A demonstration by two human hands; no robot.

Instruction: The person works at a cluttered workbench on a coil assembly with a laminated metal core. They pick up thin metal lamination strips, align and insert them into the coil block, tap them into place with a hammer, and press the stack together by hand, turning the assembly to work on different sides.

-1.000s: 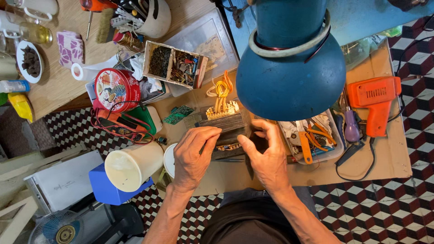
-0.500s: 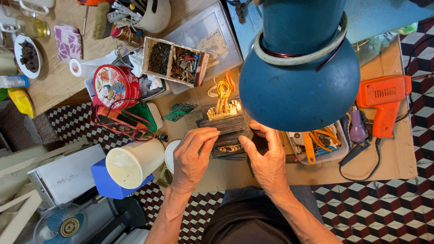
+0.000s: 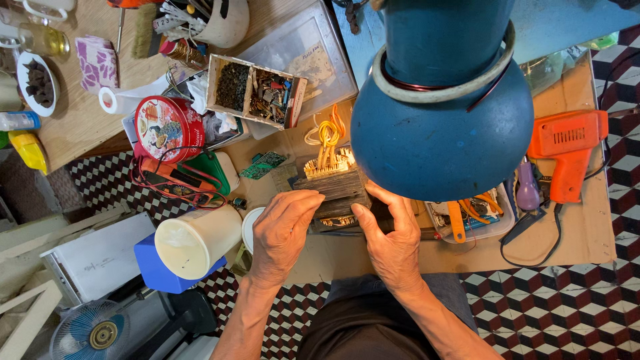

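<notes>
A dark, layered metal transformer block [image 3: 333, 187] with yellow and orange wires [image 3: 327, 137] rising from its far side rests on the brown worktop [image 3: 587, 233]. My left hand [image 3: 283, 230] grips its left end, fingers curled over the top. My right hand [image 3: 393, 237] holds its right end, fingers pressed against the side. A big blue lamp shade [image 3: 443, 113] hangs just above and hides the block's right far corner.
An orange electric drill [image 3: 567, 150] lies at right beside a tray of hand tools [image 3: 467, 213]. A box of small parts [image 3: 257, 90], a red round tin [image 3: 167, 127], a green circuit board [image 3: 263, 165] and a white cylinder container [image 3: 197, 240] lie at left.
Both hands stay on the block; the left fingers have shifted a little along its top. The view has tipped slightly, with the lamp shade sliding to the right.
</notes>
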